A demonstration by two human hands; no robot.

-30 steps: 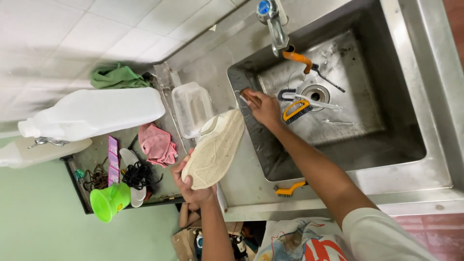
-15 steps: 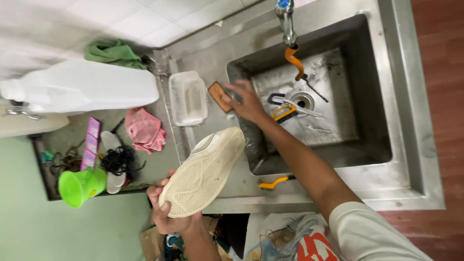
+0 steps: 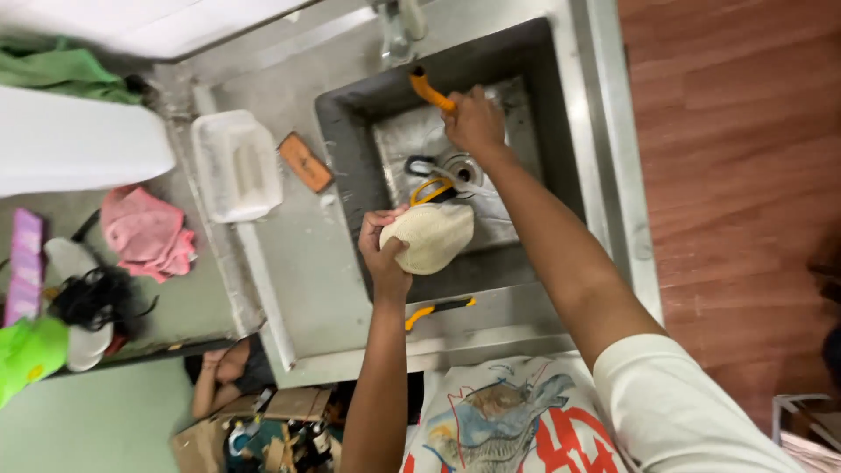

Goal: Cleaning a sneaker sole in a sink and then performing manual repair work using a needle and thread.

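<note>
My left hand (image 3: 384, 250) grips a cream-coloured shoe (image 3: 434, 235) by one end and holds it over the steel sink (image 3: 343, 131). My right hand (image 3: 473, 123) is further back in the basin, closed around an orange-handled tool (image 3: 431, 90) just below the tap (image 3: 399, 26). Orange-handled scissors (image 3: 434, 186) lie by the drain, between my two hands. A brown scrubbing pad (image 3: 306, 161) rests on the counter left of the sink.
A clear plastic tub (image 3: 236, 165) sits beside the pad. Another orange-handled tool (image 3: 438, 308) lies on the sink's front rim. Further left are a pink cloth (image 3: 147, 232), a big white bottle (image 3: 79, 149), a green cloth (image 3: 61, 70) and a green cup (image 3: 31, 350). Wooden floor (image 3: 727, 175) is at the right.
My left hand has swung the shoe from above the counter into the sink. My right hand has left the brown pad on the counter and closed on the orange-handled tool.
</note>
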